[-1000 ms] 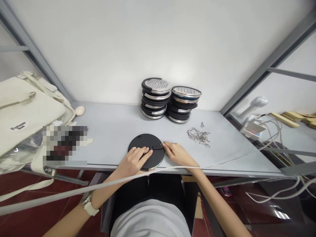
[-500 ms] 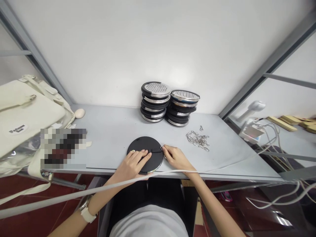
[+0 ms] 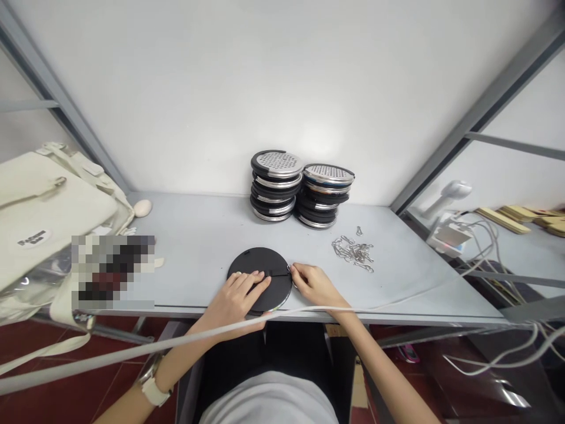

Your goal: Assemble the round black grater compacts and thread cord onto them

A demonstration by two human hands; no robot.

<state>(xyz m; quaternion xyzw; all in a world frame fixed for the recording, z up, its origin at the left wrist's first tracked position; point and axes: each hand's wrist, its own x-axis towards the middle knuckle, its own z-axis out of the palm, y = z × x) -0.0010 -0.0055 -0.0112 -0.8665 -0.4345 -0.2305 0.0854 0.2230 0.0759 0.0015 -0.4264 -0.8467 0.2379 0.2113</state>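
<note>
A round black disc (image 3: 276, 288) lies at the front edge of the grey table. My left hand (image 3: 238, 297) rests on its left part, fingers over the top and thumb at the near rim. At the disc's right edge my right hand (image 3: 314, 285) pinches a small metal clip (image 3: 289, 268). Several loose metal clips (image 3: 355, 252) lie in a pile to the right. Behind the disc stand two stacks of round pieces with black rims and perforated metal tops, a left stack (image 3: 276, 191) and a right stack (image 3: 326, 185).
A cream bag (image 3: 53, 206) and a blurred patch are at the left, near a pale egg-shaped object (image 3: 142, 208). A white cable (image 3: 176, 338) crosses in front of my forearms. On the right are a white scanner (image 3: 450, 194) and wooden pieces (image 3: 505, 219).
The view has shifted slightly. Both hands keep nearly the same places on the disc and at the clip.
</note>
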